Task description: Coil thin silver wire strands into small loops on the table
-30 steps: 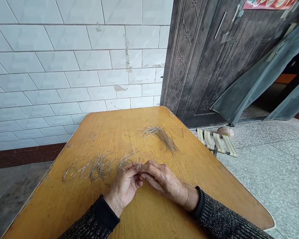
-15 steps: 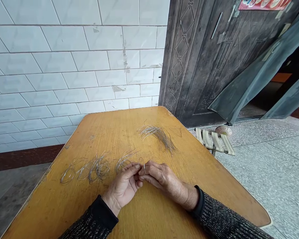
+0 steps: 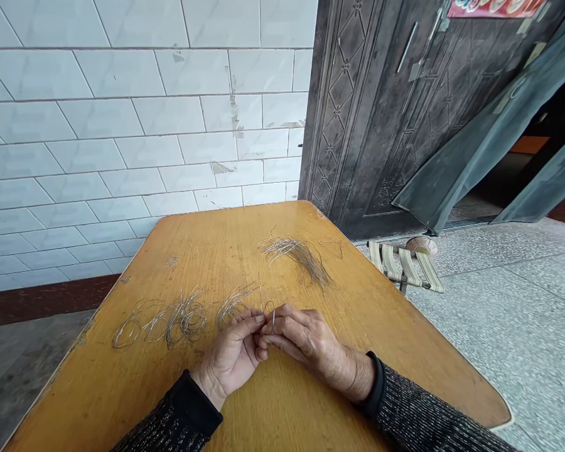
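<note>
Left hand [image 3: 233,358] and right hand [image 3: 313,342] pinch thin wire [image 3: 260,299], grips closed

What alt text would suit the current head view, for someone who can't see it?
A person's left hand and right hand hold a thin wire between them over a yellowish-brown table. Wire coils lie to the left, a loose wire bundle farther back; behind stand a tiled wall and a dark door.

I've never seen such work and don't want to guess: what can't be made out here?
In the head view:
Thin wire: held part hidden by left hand and right hand.
Far wire bundle: strands too thin to count.
Poster: top cut off by upper edge.
Sleeves: cut off by bottom edge.
</note>
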A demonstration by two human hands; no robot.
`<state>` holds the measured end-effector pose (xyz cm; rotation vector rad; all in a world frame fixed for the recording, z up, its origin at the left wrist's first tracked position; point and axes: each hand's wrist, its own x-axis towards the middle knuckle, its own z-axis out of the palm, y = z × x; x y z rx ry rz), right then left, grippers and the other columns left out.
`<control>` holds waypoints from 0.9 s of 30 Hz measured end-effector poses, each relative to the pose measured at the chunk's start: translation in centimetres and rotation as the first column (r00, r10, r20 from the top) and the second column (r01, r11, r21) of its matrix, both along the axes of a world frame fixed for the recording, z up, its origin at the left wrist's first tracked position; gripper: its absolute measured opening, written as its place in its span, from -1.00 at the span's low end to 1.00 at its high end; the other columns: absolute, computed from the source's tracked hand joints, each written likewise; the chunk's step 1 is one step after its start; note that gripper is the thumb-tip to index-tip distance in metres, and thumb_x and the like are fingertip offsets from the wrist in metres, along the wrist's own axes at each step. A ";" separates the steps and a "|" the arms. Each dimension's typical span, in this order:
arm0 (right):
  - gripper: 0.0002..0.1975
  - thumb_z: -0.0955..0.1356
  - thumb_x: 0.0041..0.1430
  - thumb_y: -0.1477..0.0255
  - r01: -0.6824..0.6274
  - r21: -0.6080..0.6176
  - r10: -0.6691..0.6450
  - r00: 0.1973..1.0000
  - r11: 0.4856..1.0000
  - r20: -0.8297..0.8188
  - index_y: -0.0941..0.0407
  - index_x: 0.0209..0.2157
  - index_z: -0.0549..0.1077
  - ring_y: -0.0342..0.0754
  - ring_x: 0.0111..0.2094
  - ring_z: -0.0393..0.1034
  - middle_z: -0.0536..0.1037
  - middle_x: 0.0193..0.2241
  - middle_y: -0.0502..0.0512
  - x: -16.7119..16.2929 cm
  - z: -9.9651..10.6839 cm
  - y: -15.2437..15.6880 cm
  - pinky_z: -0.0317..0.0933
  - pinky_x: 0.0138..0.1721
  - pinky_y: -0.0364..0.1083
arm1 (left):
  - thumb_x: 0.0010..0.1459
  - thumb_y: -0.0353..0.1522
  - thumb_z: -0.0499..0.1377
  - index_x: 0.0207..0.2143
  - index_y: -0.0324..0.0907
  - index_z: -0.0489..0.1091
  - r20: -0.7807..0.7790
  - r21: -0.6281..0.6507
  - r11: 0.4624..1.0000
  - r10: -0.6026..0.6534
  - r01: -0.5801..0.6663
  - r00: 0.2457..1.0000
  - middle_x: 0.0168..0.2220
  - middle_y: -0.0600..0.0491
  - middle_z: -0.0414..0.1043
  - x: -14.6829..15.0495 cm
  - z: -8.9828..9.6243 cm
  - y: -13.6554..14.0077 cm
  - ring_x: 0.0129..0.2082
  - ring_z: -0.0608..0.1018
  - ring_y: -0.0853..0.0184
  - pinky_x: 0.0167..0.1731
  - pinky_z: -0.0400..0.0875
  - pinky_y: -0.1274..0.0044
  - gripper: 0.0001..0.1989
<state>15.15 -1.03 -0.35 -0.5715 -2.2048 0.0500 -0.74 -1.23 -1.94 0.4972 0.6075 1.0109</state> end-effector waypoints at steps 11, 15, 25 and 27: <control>-0.78 0.13 0.26 0.44 -0.061 -0.158 0.058 0.998 0.986 -0.024 0.14 -0.41 0.30 -0.16 -0.44 0.34 0.42 -0.48 0.07 -0.5 -0.2 0.0 0.24 -0.42 -0.20 | -0.23 -0.47 0.34 -0.58 -0.27 0.40 -0.075 0.062 0.992 0.118 -0.113 0.990 -0.65 0.16 0.37 0.1 0.4 0.0 -0.71 0.36 0.54 -0.73 0.24 0.69 -0.85; -0.79 0.13 0.25 0.45 -0.060 -0.191 0.048 0.997 0.980 -0.068 0.13 -0.43 0.27 -0.17 -0.47 0.29 0.38 -0.51 0.04 -0.7 -0.5 0.1 0.21 -0.44 -0.20 | -0.26 -0.46 0.35 -0.58 -0.27 0.40 -0.119 0.070 0.986 0.160 -0.152 0.980 -0.64 0.14 0.39 0.0 0.6 0.1 -0.70 0.37 0.54 -0.71 0.23 0.69 -0.84; -0.80 0.18 0.23 0.40 -0.141 -0.450 0.032 0.970 0.882 -0.242 0.13 -0.46 0.30 -0.23 -0.58 0.25 0.35 -0.61 -0.06 -1.0 -0.3 -0.1 0.17 -0.46 -0.21 | -0.22 -0.43 0.32 -0.55 -0.24 0.39 -0.186 0.158 0.969 0.220 -0.192 0.958 -0.59 0.13 0.39 -0.2 1.1 0.2 -0.63 0.38 0.50 -0.61 0.25 0.64 -0.85; -0.82 0.25 0.17 0.33 -0.187 -0.555 0.032 0.960 0.811 -0.277 0.13 -0.45 0.33 -0.24 -0.58 0.24 0.38 -0.59 -0.07 -0.9 -0.2 0.2 0.16 -0.48 -0.21 | -0.18 -0.41 0.29 -0.55 -0.23 0.37 -0.238 0.209 0.955 0.257 -0.209 0.937 -0.59 0.14 0.37 -0.2 1.3 0.2 -0.61 0.38 0.49 -0.58 0.26 0.63 -0.86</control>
